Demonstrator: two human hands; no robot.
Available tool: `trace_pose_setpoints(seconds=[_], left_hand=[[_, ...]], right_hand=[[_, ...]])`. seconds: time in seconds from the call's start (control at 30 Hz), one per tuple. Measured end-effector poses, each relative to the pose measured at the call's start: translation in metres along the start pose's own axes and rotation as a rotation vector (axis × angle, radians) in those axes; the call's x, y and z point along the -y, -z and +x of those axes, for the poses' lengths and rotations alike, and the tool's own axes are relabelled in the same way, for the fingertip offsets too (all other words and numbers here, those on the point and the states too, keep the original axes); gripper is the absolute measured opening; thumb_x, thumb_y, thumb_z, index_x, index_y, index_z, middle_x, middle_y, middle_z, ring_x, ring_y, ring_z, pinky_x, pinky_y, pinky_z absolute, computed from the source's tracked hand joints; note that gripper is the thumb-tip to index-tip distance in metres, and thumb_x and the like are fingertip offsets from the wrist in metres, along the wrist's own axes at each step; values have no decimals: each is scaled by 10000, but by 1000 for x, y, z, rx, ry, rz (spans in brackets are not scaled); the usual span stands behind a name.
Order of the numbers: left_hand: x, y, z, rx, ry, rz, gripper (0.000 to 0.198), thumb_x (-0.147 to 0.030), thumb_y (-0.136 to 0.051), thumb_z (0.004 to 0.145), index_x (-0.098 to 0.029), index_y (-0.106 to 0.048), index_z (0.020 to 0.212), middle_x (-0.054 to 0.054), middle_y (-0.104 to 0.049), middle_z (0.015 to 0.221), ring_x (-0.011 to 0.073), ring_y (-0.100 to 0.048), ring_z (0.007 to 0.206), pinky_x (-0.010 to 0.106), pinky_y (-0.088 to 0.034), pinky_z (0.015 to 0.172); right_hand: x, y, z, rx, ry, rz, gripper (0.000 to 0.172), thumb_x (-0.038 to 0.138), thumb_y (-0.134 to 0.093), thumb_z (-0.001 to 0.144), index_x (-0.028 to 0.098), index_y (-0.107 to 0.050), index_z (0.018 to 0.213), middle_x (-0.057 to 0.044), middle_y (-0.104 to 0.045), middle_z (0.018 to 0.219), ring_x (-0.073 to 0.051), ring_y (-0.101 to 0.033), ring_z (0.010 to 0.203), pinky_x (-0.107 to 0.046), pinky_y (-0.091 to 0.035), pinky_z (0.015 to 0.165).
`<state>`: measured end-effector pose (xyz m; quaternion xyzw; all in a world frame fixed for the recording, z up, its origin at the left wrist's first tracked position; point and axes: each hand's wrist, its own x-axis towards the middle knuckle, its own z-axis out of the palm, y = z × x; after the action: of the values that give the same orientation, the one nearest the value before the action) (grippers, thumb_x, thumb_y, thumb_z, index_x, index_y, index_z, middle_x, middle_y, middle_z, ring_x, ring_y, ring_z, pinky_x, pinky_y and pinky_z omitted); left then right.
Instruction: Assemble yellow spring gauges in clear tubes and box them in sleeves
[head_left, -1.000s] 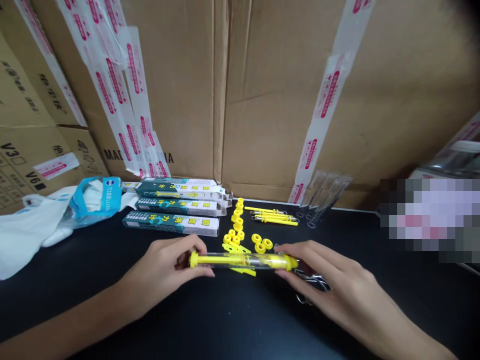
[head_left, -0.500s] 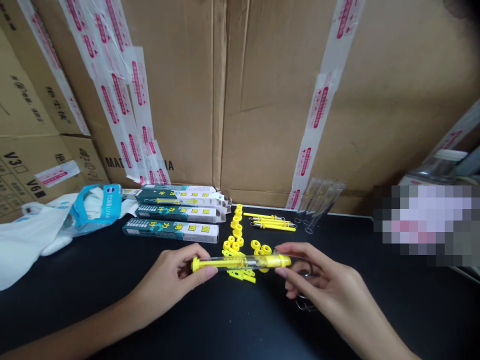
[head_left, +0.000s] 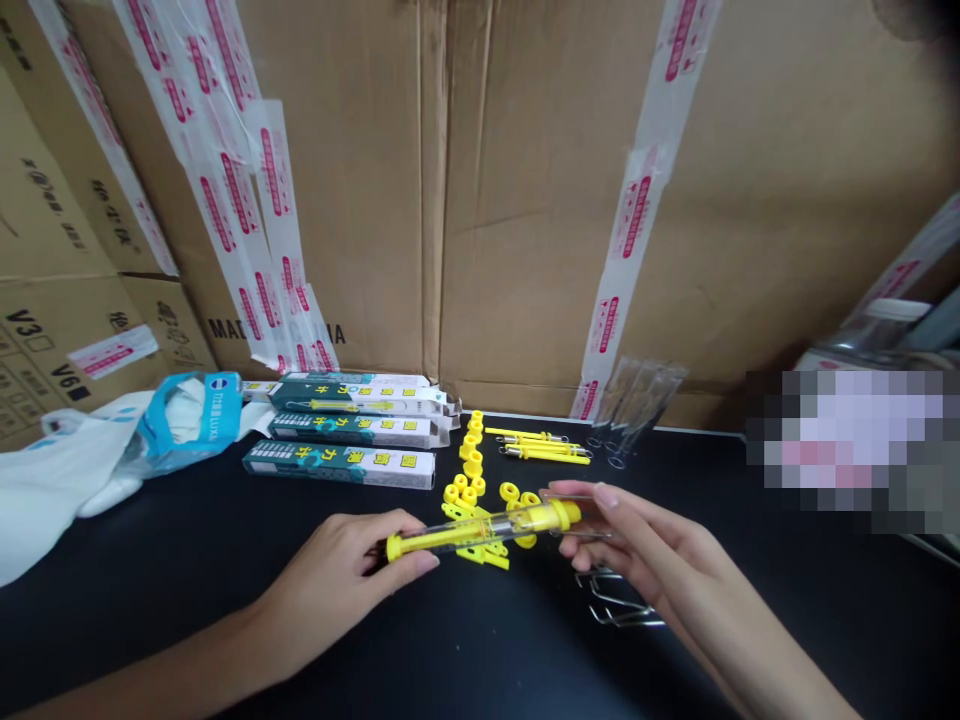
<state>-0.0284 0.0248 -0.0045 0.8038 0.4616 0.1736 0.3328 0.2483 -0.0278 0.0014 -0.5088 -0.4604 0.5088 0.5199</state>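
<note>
My left hand (head_left: pixel 367 560) is closed around the left end of a spring scale (head_left: pixel 487 530), a clear tube with yellow caps and a yellow rod inside. The tube lies almost level, its right end slightly higher. At that end, my right hand (head_left: pixel 645 540) has its thumb and fingers closed on a thin clear plastic piece (head_left: pixel 581 498) beside the yellow cap; its exact form is hard to make out. Several bent wire hooks (head_left: pixel 626 610) lie on the table below my right hand. Flat yellow parts (head_left: pixel 472 550) lie behind the tube, partly hidden by it.
Yellow caps and rings (head_left: pixel 471 465) stand in a row on the black table. Several yellow rods with springs (head_left: pixel 547 447) lie behind, near clear plastic pieces (head_left: pixel 641 400). Printed boxes (head_left: pixel 341 465) and a blue-white bag (head_left: pixel 191 415) are at left. Cardboard (head_left: pixel 525 200) walls the back.
My right thumb has come off the tube's front and moved up to the clear piece at its end. The tube's right end has risen a little. More of the wire hooks shows.
</note>
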Motion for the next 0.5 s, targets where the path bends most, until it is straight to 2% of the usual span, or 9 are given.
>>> trace_pose_setpoints(seconds=[0.07, 0.27, 0.43, 0.5], left_hand=[[0, 0, 1, 4, 10, -8, 273, -467, -582, 898, -219, -698, 897, -60, -522, 627, 129, -454, 573, 214, -274, 528], [4, -1, 3, -42, 111, -84, 278, -474, -720, 770, -215, -697, 870, -98, -405, 527, 111, -377, 502, 211, -249, 500], [8, 1, 6, -49, 80, -154, 327, -485, -542, 912, -211, -720, 907, -40, -599, 585, 132, -518, 544, 212, -342, 524], [10, 3, 7, -68, 63, -199, 370, -480, -485, 943, -200, -728, 949, -14, -645, 629, 134, -534, 560, 215, -369, 533]], right_hand=[[0, 1, 0, -2, 6, -15, 498, 590, -655, 868, 161, -771, 1094, -77, -764, 813, -182, -691, 730, -294, -582, 753], [1, 1, 7, -87, 72, -81, 523, 629, -724, 771, 140, -786, 946, -61, -725, 641, -178, -648, 552, -304, -581, 558], [-1, 5, 10, -139, 103, -62, 513, 637, -730, 763, 142, -786, 885, -56, -721, 650, -165, -640, 554, -270, -560, 532], [-3, 7, 10, -157, 88, -51, 527, 649, -738, 748, 143, -789, 887, -74, -748, 698, -176, -663, 589, -284, -581, 577]])
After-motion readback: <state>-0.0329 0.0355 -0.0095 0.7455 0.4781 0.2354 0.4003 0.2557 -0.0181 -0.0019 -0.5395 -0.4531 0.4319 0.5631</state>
